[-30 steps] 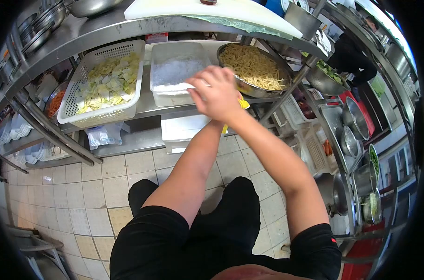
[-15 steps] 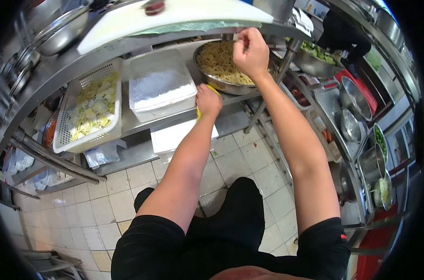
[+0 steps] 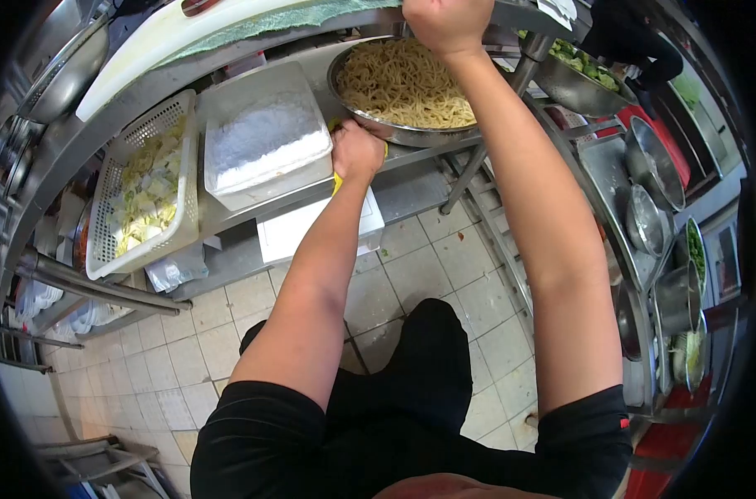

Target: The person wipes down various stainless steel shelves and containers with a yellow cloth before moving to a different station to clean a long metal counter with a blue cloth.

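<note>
The metal bowl of noodles (image 3: 405,83) sits on the steel shelf (image 3: 411,187), at its front edge toward the right end, under the worktop above. The left hand (image 3: 355,151) is curled closed against the bowl's near rim, with a bit of yellow cloth (image 3: 337,181) showing beneath the fingers. The right hand (image 3: 447,23) is a closed fist up at the worktop's edge, just above the bowl's far side; what it grips I cannot tell. Just beside the bowl, to its left, stands a clear tub of white grains (image 3: 261,141), and beyond that a white basket of chopped cabbage (image 3: 149,187). A flat white box (image 3: 299,229) lies on the lower shelf beneath.
</note>
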{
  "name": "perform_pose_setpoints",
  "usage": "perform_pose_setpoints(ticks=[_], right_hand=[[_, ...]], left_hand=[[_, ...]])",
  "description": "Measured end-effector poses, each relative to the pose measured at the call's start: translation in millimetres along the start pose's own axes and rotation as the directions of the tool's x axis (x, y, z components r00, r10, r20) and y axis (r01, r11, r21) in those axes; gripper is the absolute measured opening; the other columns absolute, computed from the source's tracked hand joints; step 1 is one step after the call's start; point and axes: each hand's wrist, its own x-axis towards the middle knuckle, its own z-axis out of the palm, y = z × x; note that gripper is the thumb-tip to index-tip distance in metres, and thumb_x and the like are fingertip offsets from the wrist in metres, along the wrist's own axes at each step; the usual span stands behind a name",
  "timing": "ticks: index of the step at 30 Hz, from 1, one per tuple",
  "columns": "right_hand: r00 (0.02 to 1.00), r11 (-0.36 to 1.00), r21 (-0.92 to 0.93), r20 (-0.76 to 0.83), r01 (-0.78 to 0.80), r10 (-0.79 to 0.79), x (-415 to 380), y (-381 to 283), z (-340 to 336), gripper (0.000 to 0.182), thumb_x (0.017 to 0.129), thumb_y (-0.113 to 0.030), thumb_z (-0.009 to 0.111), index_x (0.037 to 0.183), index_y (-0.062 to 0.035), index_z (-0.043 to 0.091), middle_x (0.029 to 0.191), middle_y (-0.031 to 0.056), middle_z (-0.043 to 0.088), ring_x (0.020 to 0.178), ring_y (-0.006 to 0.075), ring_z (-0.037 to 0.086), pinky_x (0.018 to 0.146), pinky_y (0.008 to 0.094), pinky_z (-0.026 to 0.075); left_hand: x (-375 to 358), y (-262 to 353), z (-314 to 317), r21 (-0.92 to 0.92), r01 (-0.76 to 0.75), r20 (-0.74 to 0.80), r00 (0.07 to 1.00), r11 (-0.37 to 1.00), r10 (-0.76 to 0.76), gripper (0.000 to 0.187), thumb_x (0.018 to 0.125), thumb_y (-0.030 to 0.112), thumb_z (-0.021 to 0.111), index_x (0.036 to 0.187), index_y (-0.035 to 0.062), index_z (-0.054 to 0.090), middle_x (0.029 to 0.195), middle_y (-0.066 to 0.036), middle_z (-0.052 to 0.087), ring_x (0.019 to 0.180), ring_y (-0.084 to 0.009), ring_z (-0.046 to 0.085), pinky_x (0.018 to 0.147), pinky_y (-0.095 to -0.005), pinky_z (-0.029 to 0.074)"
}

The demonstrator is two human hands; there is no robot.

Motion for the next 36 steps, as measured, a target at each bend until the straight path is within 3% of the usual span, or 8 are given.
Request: perform_pose_setpoints(ticks=[6, 11, 22, 24, 26, 27, 31, 36], right_hand=[[0.998, 0.999, -0.018, -0.051, -0.048, 0.047, -3, 4, 9, 0.016, 0.075, -0.014, 0.060, 0.072, -0.0078, 0.045, 0.074, 0.0139, 0.048, 0.077, 0.0365, 0.050, 0.069, 0.0463, 0.036], [0.996, 0.998, -0.030, -0.069, -0.060, 0.058, -1, 1, 9, 0.017, 0.074, -0.015, 0.061, 0.072, -0.0082, 0.046, 0.075, 0.0135, 0.049, 0.076, 0.0361, 0.050, 0.069, 0.0458, 0.036], [0.999, 0.992, -0.124, -0.044, -0.021, 0.016, -5, 4, 12, 0.011, 0.077, -0.014, 0.058, 0.077, -0.0082, 0.048, 0.077, 0.0141, 0.049, 0.079, 0.0369, 0.051, 0.071, 0.0467, 0.037], [1.000, 0.987, -0.161, 0.005, -0.022, 0.023, -8, 5, 14, 0.010, 0.078, -0.015, 0.055, 0.079, -0.0076, 0.048, 0.079, 0.0154, 0.049, 0.081, 0.0381, 0.050, 0.072, 0.0476, 0.037], [0.997, 0.988, -0.148, 0.048, -0.054, 0.061, -5, 1, 9, 0.010, 0.078, -0.014, 0.054, 0.079, -0.0069, 0.047, 0.079, 0.0160, 0.049, 0.081, 0.0377, 0.050, 0.072, 0.0476, 0.037], [0.997, 0.988, -0.148, 0.046, -0.048, 0.055, -4, 0, 10, 0.010, 0.080, -0.015, 0.053, 0.079, -0.0072, 0.048, 0.079, 0.0160, 0.049, 0.081, 0.0377, 0.050, 0.072, 0.0475, 0.037], [0.995, 0.966, -0.258, 0.094, 0.014, 0.011, -11, 30, 18, 0.009, 0.081, -0.023, 0.060, 0.079, -0.0138, 0.059, 0.079, 0.0058, 0.060, 0.078, 0.0310, 0.060, 0.067, 0.0444, 0.044], [0.989, 0.971, -0.231, 0.121, -0.055, 0.084, -11, 26, 16, 0.015, 0.080, -0.029, 0.058, 0.077, -0.0144, 0.059, 0.084, 0.0046, 0.063, 0.083, 0.0316, 0.060, 0.072, 0.0478, 0.044]], left_hand=[[-21, 7, -12, 0.047, -0.019, 0.048, 0.999, 0.999, 0.017, 0.039, 0.086, 0.029, 0.060, 0.112, 0.0018, 0.052, 0.106, -0.024, 0.066, 0.101, -0.0405, 0.066, 0.089, -0.0488, 0.053], [-53, -14, 27, -0.136, -0.394, -0.226, 0.906, 0.909, 0.359, 0.018, 0.073, 0.013, 0.056, 0.089, 0.0042, 0.052, 0.084, -0.020, 0.061, 0.082, -0.0405, 0.061, 0.076, -0.0498, 0.049], [-75, 14, 42, -0.344, -0.475, -0.082, 0.875, 0.810, 0.478, 0.018, 0.074, 0.006, 0.058, 0.091, 0.0068, 0.052, 0.084, -0.019, 0.060, 0.086, -0.0397, 0.061, 0.078, -0.0512, 0.049], [-86, -4, 52, -0.241, -0.599, -0.027, 0.791, 0.764, 0.612, 0.019, 0.076, 0.005, 0.055, 0.094, 0.0080, 0.052, 0.087, -0.021, 0.062, 0.088, -0.0413, 0.061, 0.078, -0.0521, 0.049], [-103, -25, 48, -0.293, -0.341, 0.216, 0.886, 0.893, 0.409, 0.021, 0.077, 0.005, 0.053, 0.097, 0.0087, 0.052, 0.088, -0.021, 0.063, 0.087, -0.0425, 0.062, 0.078, -0.0529, 0.048], [-110, -41, 47, -0.290, -0.213, 0.224, 0.933, 0.933, 0.283, 0.022, 0.077, 0.004, 0.051, 0.098, 0.0077, 0.049, 0.086, -0.021, 0.062, 0.084, -0.0431, 0.061, 0.076, -0.0533, 0.048], [-131, -87, 20, -0.349, -0.278, 0.139, 0.929, 0.895, 0.343, 0.023, 0.076, 0.004, 0.049, 0.099, 0.0039, 0.046, 0.088, -0.019, 0.062, 0.087, -0.0427, 0.062, 0.077, -0.0518, 0.048], [-135, -133, -27, -0.380, -0.293, -0.087, 0.956, 0.877, 0.282, 0.027, 0.077, 0.003, 0.049, 0.104, 0.0038, 0.048, 0.096, -0.022, 0.061, 0.090, -0.0438, 0.062, 0.081, -0.0484, 0.050]])
